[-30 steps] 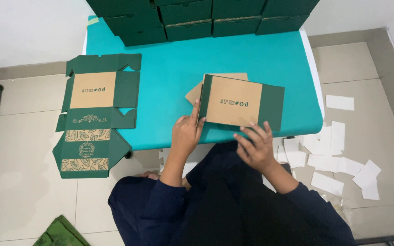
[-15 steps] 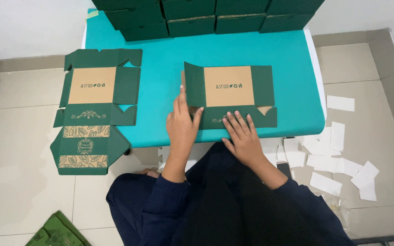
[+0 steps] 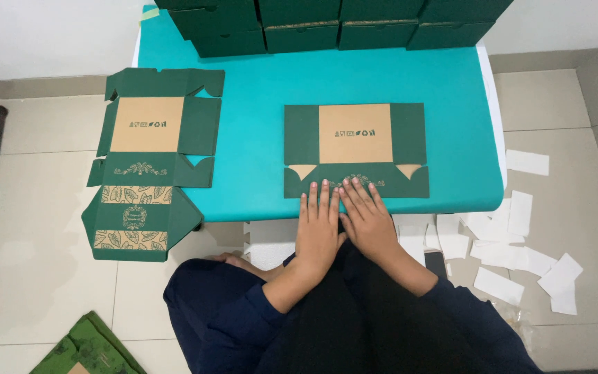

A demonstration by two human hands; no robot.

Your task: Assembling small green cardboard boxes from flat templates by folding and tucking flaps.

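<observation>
Tiled beige floor [image 3: 29,277] surrounds me where I sit, dark blue sleeves and lap at the near edge of view; a green printed bundle [image 3: 88,350] lies on the tiles at my near left, and white paper slips [image 3: 513,249] are scattered on the tiles to my right. Both hands lie flat, palms down, fingers extended and side by side, gripping nothing: my left hand [image 3: 318,225] and my right hand [image 3: 367,220] press on the near flap of the flat dark green cardboard box blank with a kraft-brown centre panel [image 3: 354,149]. That blank lies unfolded on the teal tabletop [image 3: 250,138], near its front edge, roughly mid-table. To the left, a second flat green box blank with a leaf-pattern panel [image 3: 148,163] hangs partly over the table's left edge. At the far side of the table, a row of assembled dark green boxes [image 3: 333,24] stands stacked.
</observation>
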